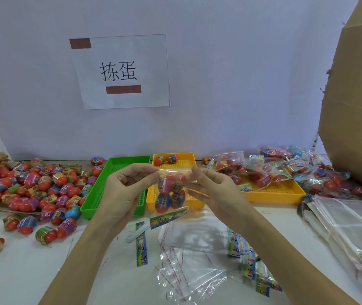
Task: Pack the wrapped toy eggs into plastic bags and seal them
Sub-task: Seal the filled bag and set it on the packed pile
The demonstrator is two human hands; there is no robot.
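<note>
Bright, even, cool light leaves only faint shadows. Wide-angle bending shows toward 3 o'clock, where the cardboard box (356,102) curves. The stacked bags (351,227) at 4 o'clock look smeared, perhaps motion blur.

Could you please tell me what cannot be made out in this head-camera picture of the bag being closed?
- Head view: whether the bag mouth is sealed; the left hand and right hand pinch it and cover the strip.
- Egg count inside the bag: the eggs overlap and are blurred.
- Cardboard box contents: cut off by the right edge.
- Printing on the paper strips: too small.
</note>
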